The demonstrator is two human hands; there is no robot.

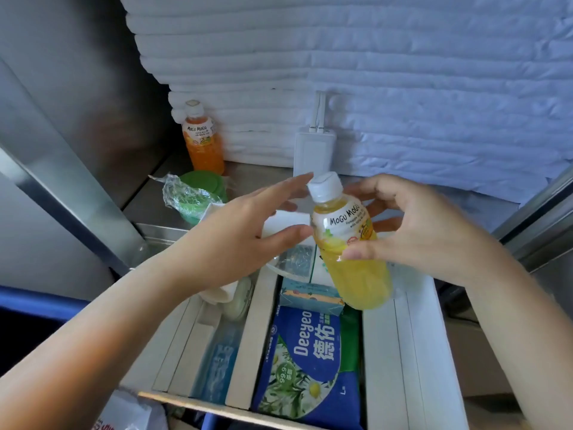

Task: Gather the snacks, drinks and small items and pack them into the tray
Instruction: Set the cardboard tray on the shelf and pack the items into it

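1. The right hand holds a yellow Mogu Mogu bottle. The thumb presses on the front of the bottle and the other fingers curl round the back.
2. The bottle is tilted. Its white cap leans up and to the left, and its bottom points down at the tray.
3. The bottle is up in the air, over the far end of the tray, above the white wall between the middle part and the right part.
4. The left hand is open with its fingers straight and spread. It holds nothing. Its thumb tip is right beside the bottle's label, but I cannot tell if it touches.
5. The tray is white, with long walls that split it into parts.
6. In the middle part lies a big blue Deeyeo pack. A small light-blue box sits just behind it.
7. In the left part lies a thin blue packet. Some round white things are farther back, partly hidden under the left arm.
8. Behind the tray, on the grey shelf, stands an orange Mogu Mogu bottle, upright in the corner.
9. Near it is a green cup wrapped in clear plastic.
10. A white charger box with cords leans on the white padded wall.
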